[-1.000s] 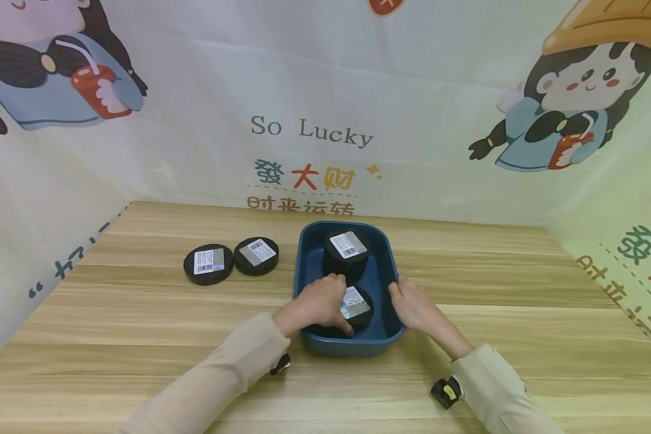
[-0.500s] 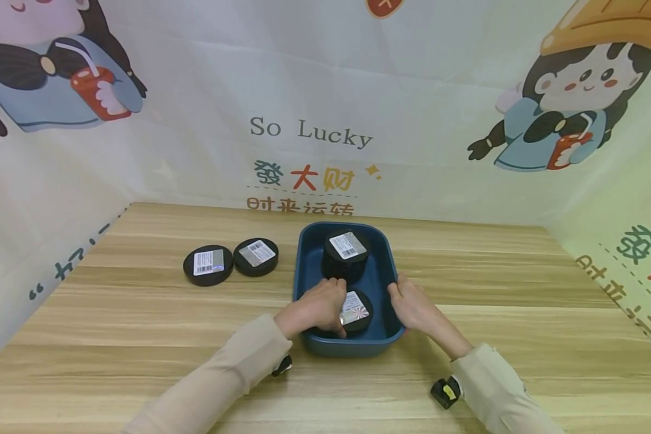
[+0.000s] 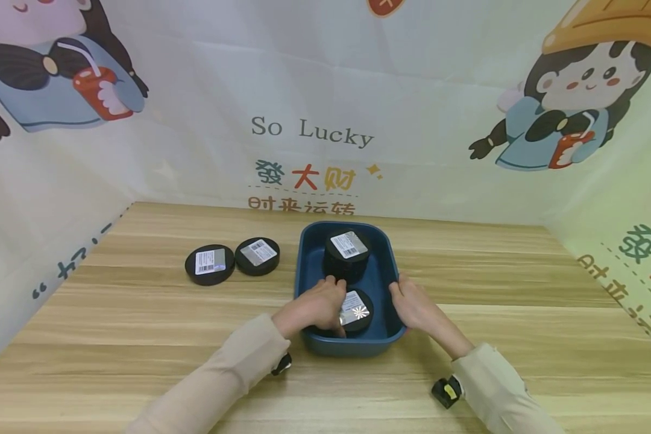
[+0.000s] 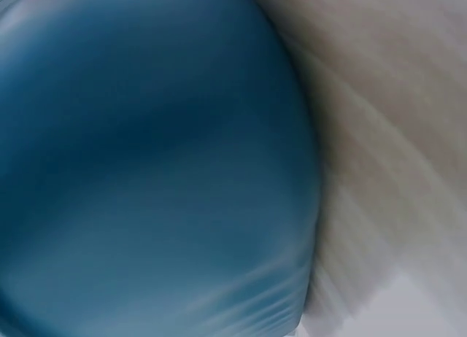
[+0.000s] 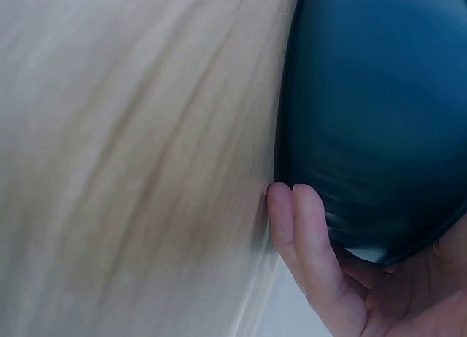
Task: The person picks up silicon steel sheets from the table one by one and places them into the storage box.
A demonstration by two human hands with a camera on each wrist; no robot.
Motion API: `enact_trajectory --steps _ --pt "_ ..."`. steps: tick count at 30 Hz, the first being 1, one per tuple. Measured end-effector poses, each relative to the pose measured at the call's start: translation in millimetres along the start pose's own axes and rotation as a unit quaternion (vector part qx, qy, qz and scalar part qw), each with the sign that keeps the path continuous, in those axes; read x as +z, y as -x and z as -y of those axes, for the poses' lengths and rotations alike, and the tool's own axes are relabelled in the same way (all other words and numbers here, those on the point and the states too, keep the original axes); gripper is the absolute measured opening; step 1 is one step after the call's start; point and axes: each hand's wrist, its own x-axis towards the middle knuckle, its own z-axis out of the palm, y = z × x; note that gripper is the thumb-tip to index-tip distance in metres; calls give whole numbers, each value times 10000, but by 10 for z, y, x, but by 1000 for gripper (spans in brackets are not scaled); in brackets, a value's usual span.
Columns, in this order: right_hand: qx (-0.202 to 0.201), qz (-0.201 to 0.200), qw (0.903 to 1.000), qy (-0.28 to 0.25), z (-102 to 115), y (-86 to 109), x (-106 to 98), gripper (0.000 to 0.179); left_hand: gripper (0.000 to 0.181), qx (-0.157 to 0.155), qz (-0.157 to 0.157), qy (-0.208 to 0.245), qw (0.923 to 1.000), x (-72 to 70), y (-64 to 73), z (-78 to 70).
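A blue rectangular bin (image 3: 352, 346) stands on the table in the head view. Inside its near half, my left hand (image 3: 317, 306) grips the left side of a round black disc (image 3: 355, 308) with a white and silver label, thumb toward the near wall. A stack of similar discs (image 3: 347, 265) fills part of the far half. My right hand (image 3: 416, 307) holds the bin's right wall; in the right wrist view its fingers (image 5: 312, 227) press the outside. The left wrist view shows only the bin's outer wall (image 4: 190, 220) and the table; the left hand is hidden there.
Two more labelled black discs, one (image 3: 210, 265) further left and one (image 3: 257, 256) nearer the bin, lie side by side on the wooden table (image 3: 114, 361). A printed cloth (image 3: 211, 108) hangs behind and along both sides.
The disc in my left hand has shifted slightly down toward the bin's near end, and the thumb has drawn in to the left. My right hand stays on the wall.
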Motion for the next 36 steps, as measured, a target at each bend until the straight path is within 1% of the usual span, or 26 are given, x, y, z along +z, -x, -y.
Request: enact_trajectory --steps 3,6,12,15,19,21,25,29,32,36 --pt "-11 10 10000 -12 -2 -3 -3 21 67 143 -43 119 9998 -61 56 -9" --pt "-24 4 10000 2 -7 -7 -9 22 70 366 -147 244 9989 -98 78 8" --pt "-93 -32 9999 42 -19 -20 -12 21 70 812 -389 577 9943 -151 118 94" --pt "-122 -60 9999 85 -22 -23 -9 21 64 1131 -603 814 9884 -164 144 160" --pt "-142 -61 9998 89 -23 -18 -8 21 48 1600 -1113 1044 9753 -161 169 268" --pt "-129 -44 9999 69 -22 -11 -11 21 43 1756 -1419 1099 9680 -169 176 320" --pt "-92 -20 10000 22 -20 -1 -18 21 36 1853 -1865 1399 9546 -211 199 415" --pt "-94 -22 9999 38 -17 0 -21 20 32 1827 -2201 1747 9422 -274 245 496" --pt "-90 -11 9999 49 -18 -2 -17 20 29 1743 -2381 1866 9371 -305 271 563" --pt "-103 -2 9999 128 -15 -7 -11 21 27 1555 -2567 1940 9340 -335 318 661"
